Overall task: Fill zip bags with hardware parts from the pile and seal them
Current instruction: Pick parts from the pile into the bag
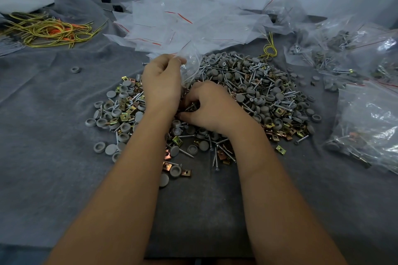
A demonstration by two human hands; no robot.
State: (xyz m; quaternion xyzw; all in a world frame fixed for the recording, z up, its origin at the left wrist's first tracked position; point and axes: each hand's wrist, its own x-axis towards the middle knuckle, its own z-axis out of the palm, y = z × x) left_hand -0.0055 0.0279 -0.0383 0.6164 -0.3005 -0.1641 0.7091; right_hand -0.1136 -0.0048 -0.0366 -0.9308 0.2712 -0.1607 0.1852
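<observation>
Hands in parts pile on grey cloth, pale scuffed wall behind.
Left hand (161,84) pinches clear zip bag (190,64) above pile (247,97); right hand (212,105) curled on parts beside it. Empty bags (183,26) behind, filled bags (366,114) right, yellow ties (47,30) left.

A worktop draped in grey felt cloth (53,157) carries a central pile of grey plastic caps, silver screws and brass clips (247,97), a heap of clear empty zip bags (183,26) behind it, filled clear bags (366,114) at right, and yellow-and-orange wire ties (47,30) far left
</observation>
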